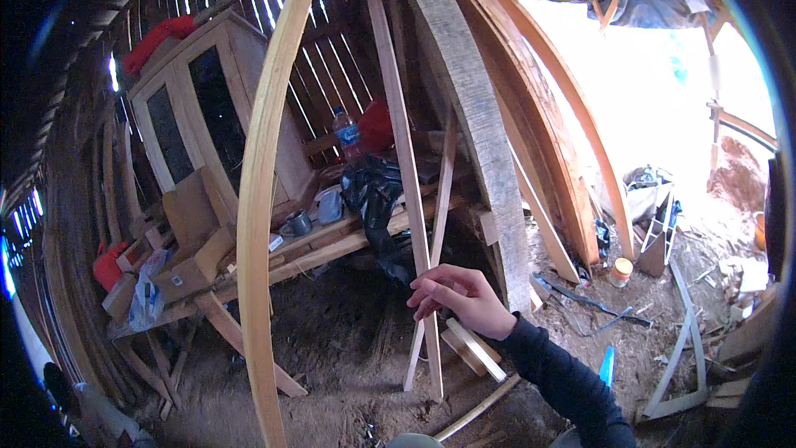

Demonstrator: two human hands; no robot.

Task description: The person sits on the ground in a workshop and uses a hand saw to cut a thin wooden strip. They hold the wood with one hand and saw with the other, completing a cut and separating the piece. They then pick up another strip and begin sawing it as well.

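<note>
My right hand (464,300), in a dark sleeve, reaches in from the lower right. Its fingers are loosely bent and a little apart, with nothing seen between them. Just behind the fingertips passes a thin wooden strip (396,99), standing at a slant; whether they touch cannot be told. A second narrow strip (448,166) crosses behind it. To the left, a long pale plank (259,174) rises from the lower edge past the top. A wide grey rough-sawn board (474,91) leans just beyond my hand. My left hand is out of view.
Several brown boards (547,91) lean at the right. A low bench (319,259) holds a black plastic bag (373,191), a water bottle (346,133) and cardboard (189,211). Behind stands a wooden cabinet (235,108). Offcuts (474,350) and a small tub (621,272) are on the dirt floor.
</note>
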